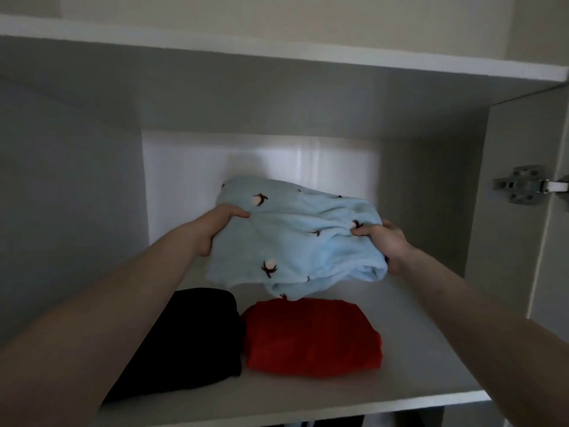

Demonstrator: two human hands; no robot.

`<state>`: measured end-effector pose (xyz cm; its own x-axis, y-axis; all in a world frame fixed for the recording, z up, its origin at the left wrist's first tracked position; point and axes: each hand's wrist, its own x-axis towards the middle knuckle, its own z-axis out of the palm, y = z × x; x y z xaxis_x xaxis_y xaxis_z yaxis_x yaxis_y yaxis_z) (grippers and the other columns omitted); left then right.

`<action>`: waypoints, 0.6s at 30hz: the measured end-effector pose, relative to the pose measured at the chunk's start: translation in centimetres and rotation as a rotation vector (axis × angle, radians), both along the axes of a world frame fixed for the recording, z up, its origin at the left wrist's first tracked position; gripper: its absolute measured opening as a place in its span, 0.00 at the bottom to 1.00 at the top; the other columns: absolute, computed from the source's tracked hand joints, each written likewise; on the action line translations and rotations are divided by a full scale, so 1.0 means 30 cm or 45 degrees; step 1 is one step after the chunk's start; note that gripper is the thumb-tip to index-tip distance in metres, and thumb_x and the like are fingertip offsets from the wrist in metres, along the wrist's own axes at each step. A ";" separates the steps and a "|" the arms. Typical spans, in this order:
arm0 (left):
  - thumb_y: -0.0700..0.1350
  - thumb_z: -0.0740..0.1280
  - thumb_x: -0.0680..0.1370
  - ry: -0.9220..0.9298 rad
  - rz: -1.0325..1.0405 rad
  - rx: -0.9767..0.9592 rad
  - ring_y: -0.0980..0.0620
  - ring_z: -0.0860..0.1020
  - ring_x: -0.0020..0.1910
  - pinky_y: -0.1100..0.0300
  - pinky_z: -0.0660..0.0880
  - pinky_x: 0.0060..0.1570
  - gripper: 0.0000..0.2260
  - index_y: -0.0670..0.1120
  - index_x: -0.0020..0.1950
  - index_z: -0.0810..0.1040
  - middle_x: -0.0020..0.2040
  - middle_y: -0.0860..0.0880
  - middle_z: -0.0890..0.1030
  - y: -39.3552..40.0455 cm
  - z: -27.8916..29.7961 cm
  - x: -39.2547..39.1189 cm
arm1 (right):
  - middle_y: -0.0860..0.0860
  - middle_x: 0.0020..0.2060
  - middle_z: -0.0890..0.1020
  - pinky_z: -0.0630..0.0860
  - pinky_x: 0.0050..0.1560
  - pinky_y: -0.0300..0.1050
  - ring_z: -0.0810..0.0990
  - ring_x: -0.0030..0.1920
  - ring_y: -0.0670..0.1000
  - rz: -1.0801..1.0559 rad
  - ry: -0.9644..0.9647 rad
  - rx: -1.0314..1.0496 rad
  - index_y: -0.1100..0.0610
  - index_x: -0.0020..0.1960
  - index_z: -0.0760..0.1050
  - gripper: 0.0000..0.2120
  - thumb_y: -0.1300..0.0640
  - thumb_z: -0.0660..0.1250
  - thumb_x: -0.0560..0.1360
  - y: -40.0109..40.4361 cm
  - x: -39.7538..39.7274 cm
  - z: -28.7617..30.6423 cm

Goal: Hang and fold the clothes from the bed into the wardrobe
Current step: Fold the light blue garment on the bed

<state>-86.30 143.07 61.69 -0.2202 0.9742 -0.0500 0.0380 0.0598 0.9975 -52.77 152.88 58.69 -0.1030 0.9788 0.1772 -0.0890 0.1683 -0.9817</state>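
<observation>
Head view: both hands hold a folded light-blue garment (292,241) up inside the wardrobe compartment.

The left hand (215,224) grips the garment's left edge, thumb on top and fingers curled beneath; the right hand (383,241) pinches its right edge, thumb over the fabric, fingers tucked under the rolled end. The garment, fleecy with small dark and white motifs, spans the gap between the two hands and sags at its lower middle, above the white shelf (415,349). Its drooping fold hangs just over the back of a folded red garment (311,337) lying on the shelf; whether they touch cannot be told. A folded black garment (191,337) lies just left of the red one. A metal hinge (523,186) sits on the right wall.
</observation>
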 end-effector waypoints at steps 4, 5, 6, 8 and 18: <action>0.50 0.72 0.76 -0.023 0.025 -0.045 0.40 0.84 0.51 0.49 0.80 0.53 0.17 0.43 0.61 0.83 0.53 0.40 0.86 0.164 -0.037 -0.032 | 0.57 0.52 0.85 0.84 0.51 0.56 0.86 0.50 0.59 0.025 -0.013 -0.033 0.56 0.62 0.77 0.25 0.64 0.78 0.67 0.180 -0.040 -0.026; 0.50 0.72 0.76 -0.026 0.028 -0.057 0.40 0.84 0.51 0.49 0.80 0.54 0.17 0.43 0.61 0.83 0.53 0.40 0.86 0.203 -0.051 -0.035 | 0.57 0.52 0.85 0.84 0.52 0.56 0.86 0.50 0.59 0.027 -0.026 -0.049 0.56 0.62 0.77 0.25 0.64 0.78 0.67 0.223 -0.051 -0.040; 0.50 0.72 0.76 -0.027 0.037 -0.073 0.40 0.84 0.52 0.48 0.80 0.54 0.17 0.43 0.61 0.82 0.54 0.39 0.86 0.238 -0.071 -0.039 | 0.57 0.52 0.85 0.84 0.52 0.56 0.86 0.50 0.59 0.025 -0.044 -0.064 0.56 0.63 0.77 0.25 0.64 0.78 0.67 0.259 -0.058 -0.058; 0.51 0.73 0.75 -0.021 0.064 -0.110 0.39 0.84 0.54 0.47 0.80 0.57 0.18 0.43 0.62 0.82 0.54 0.39 0.86 0.314 -0.112 -0.047 | 0.57 0.52 0.85 0.84 0.53 0.57 0.85 0.50 0.60 0.033 -0.064 -0.104 0.56 0.62 0.77 0.25 0.64 0.79 0.67 0.339 -0.072 -0.093; 0.54 0.72 0.77 -0.006 0.163 -0.177 0.40 0.83 0.56 0.42 0.78 0.63 0.20 0.42 0.63 0.80 0.53 0.40 0.86 0.547 -0.317 -0.055 | 0.53 0.61 0.81 0.82 0.53 0.52 0.82 0.56 0.57 0.077 -0.189 -0.176 0.51 0.72 0.72 0.36 0.50 0.81 0.68 0.595 -0.117 -0.291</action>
<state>-87.94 159.47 52.17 -0.3413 0.9218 -0.1837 0.0163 0.2013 0.9794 -56.27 170.72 49.95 -0.1771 0.9840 0.0204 0.0526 0.0302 -0.9982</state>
